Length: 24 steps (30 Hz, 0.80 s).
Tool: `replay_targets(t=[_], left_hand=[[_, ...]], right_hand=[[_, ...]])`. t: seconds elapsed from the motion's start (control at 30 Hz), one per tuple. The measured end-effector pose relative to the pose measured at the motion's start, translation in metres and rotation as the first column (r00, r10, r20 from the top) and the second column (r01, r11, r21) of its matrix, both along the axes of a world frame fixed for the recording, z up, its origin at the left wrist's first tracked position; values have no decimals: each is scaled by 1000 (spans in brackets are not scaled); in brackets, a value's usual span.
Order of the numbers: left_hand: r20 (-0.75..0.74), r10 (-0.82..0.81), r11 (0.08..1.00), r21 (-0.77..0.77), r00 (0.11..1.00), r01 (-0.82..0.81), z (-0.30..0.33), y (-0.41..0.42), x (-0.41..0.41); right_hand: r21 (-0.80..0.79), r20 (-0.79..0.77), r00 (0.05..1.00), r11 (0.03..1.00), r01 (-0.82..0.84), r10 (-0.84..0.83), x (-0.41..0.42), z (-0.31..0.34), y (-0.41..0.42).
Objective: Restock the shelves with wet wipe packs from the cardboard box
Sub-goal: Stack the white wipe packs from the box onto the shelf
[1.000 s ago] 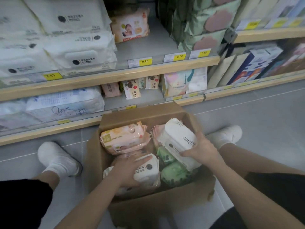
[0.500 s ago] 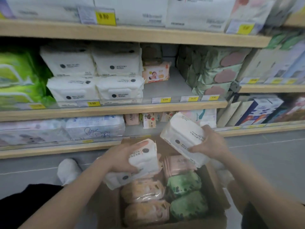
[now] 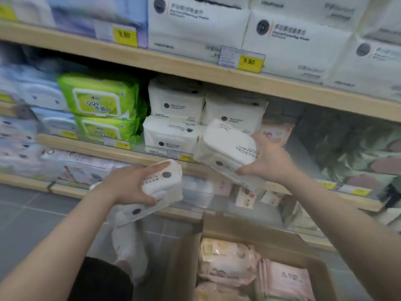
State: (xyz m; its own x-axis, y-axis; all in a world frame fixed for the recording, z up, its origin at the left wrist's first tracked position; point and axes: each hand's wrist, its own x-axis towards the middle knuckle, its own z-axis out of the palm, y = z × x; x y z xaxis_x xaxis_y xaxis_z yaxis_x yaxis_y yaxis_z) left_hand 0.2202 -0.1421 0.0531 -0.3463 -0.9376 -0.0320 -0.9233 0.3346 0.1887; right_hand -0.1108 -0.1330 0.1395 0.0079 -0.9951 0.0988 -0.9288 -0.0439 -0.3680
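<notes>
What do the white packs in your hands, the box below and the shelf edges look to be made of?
White packs: soft plastic film, probably, slightly glossy, with a rigid-looking lid. Box: brown cardboard, matte, folded flap. Shelf edges: pale wood or wood-look laminate; grain too blurred to tell.

My one head camera looks forward and slightly down, tilted, close to the shelves (image 3: pixel 195 70), with the cardboard box (image 3: pixel 238 227) at the bottom edge.

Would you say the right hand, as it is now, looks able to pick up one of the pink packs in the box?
Probably not yet: the right hand is gripping a white pack up at the shelf, well above the pink packs.
</notes>
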Motion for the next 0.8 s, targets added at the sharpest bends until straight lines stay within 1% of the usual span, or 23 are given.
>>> replay_targets(t=[0.17,0.27,0.33,0.4,0.47,0.53,0.6,0.7,0.8], left_hand=[[-91,73,997,15,993,-72,-1,-13,35],[-145,85,996,16,986,-84,-3,-19,45],[-173,89,996,10,981,-89,-3,-21,49],[-194,96,995,3,976,-98,-4,-22,52],[-223,105,994,8,969,-106,-3,-23,55],[-226,108,994,14,968,-107,-3,-22,55],[-208,113,994,13,972,-112,-4,-20,54],[-192,116,993,29,974,-112,-7,-18,55],[-171,121,992,46,978,-115,-6,-18,53]], right_hand=[[-87,-87,981,979,-183,175,78,19,-78],[-109,-104,954,950,-292,282,116,23,-124],[-91,-187,922,929,-359,339,134,18,-148],[-90,-278,907,932,-351,315,145,11,-164],[-118,-317,906,936,-331,281,149,5,-168],[-174,-387,884,921,-349,262,149,1,-166],[-245,-445,858,886,-393,257,146,-5,-162],[-346,-473,841,822,-453,264,145,-17,-159],[-379,-491,829,790,-481,269,143,-22,-157]])
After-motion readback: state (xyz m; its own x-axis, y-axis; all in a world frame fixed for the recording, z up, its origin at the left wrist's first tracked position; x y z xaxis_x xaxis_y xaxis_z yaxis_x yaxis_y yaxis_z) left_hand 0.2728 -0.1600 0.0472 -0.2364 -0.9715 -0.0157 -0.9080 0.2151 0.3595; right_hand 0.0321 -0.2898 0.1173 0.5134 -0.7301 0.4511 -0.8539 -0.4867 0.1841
